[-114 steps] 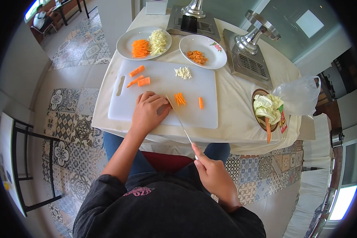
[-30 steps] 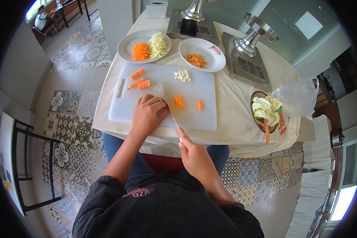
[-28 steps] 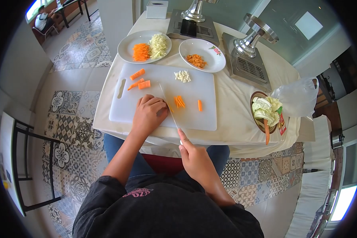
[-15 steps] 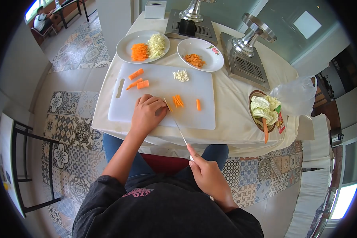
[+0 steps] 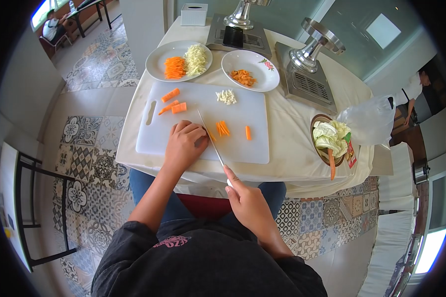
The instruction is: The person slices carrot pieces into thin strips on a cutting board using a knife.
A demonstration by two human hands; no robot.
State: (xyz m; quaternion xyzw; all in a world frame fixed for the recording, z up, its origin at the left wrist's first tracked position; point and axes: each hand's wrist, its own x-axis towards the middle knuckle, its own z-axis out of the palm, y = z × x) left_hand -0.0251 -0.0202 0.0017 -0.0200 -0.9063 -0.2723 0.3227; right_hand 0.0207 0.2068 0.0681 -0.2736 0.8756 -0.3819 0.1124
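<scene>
My left hand (image 5: 187,140) presses down with curled fingers at the front of the white cutting board (image 5: 158,141). The carrot piece under them is mostly hidden; a sliver of orange shows beside the blade. In my right hand (image 5: 250,200) is a knife (image 5: 210,136), its pale handle gripped and its blade angled forward against my left fingertips. Just right of the blade lie thin carrot slices (image 5: 223,128), with a single carrot stick (image 5: 248,132) farther right. Thicker carrot pieces (image 5: 171,95) rest at the board's back left, and a small chopped white heap (image 5: 226,96) sits behind the slices.
Behind the board stand a plate (image 5: 156,66) of shredded carrot and cabbage and a flowered dish (image 5: 255,55) with orange bits. Two metal burners (image 5: 309,84) are at the back. To the right are a bowl (image 5: 316,120) of cabbage and a plastic bag (image 5: 366,121). Other people appear at both far edges.
My right hand has moved forward and slightly left, sliding the knife so its tip reaches farther over the board. My left hand stays put. A person has come into view at the far right.
</scene>
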